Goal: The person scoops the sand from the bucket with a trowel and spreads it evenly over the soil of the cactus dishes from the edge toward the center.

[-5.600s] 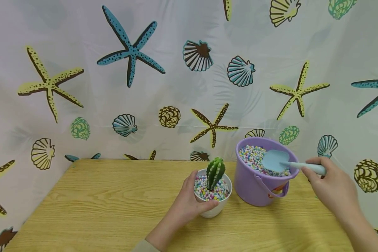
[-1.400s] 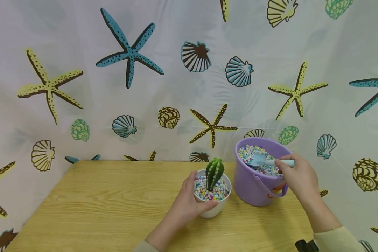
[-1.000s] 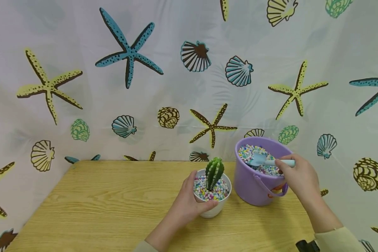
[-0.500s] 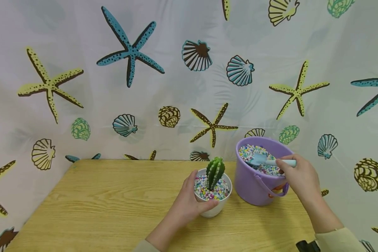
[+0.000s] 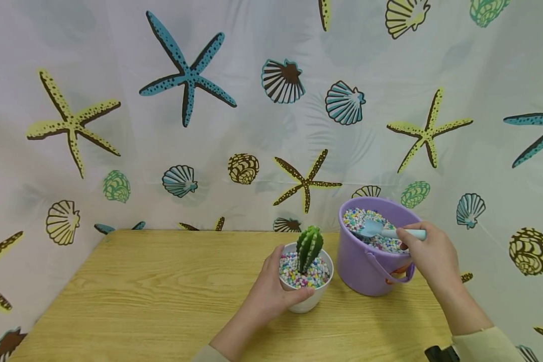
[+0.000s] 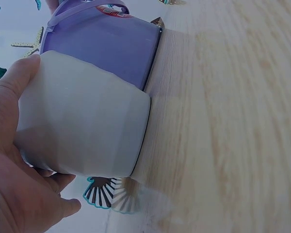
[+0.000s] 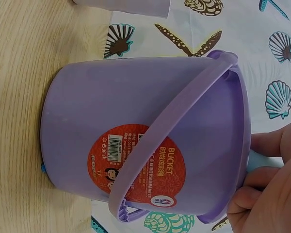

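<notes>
My left hand (image 5: 269, 291) grips a white flowerpot (image 5: 306, 302) on the table, thumb at the near side and fingers round the left. In it a green cactus (image 5: 309, 247) stands among multicoloured pebbles (image 5: 291, 274). Right of the pot is a purple bucket (image 5: 361, 269) filled with similar pebbles (image 5: 357, 217). My right hand (image 5: 434, 255) holds the handle of a light blue toy shovel (image 5: 389, 234) over the bucket's right rim. The shovel's blade is partly sunk in the pebbles. In the left wrist view the flowerpot (image 6: 87, 116) stands close to the bucket (image 6: 106, 43).
The wooden table (image 5: 163, 291) stretches out to the left of the flowerpot. A curtain (image 5: 253, 125) printed with starfish and shells hangs behind it and along the sides. The bucket's handle (image 7: 179, 116) hangs down over a red label (image 7: 136, 162).
Compared with several seconds ago, my right hand has moved left and the shovel's blade has gone from lying on top to partly in the pebbles. Over the last second both hands stay still.
</notes>
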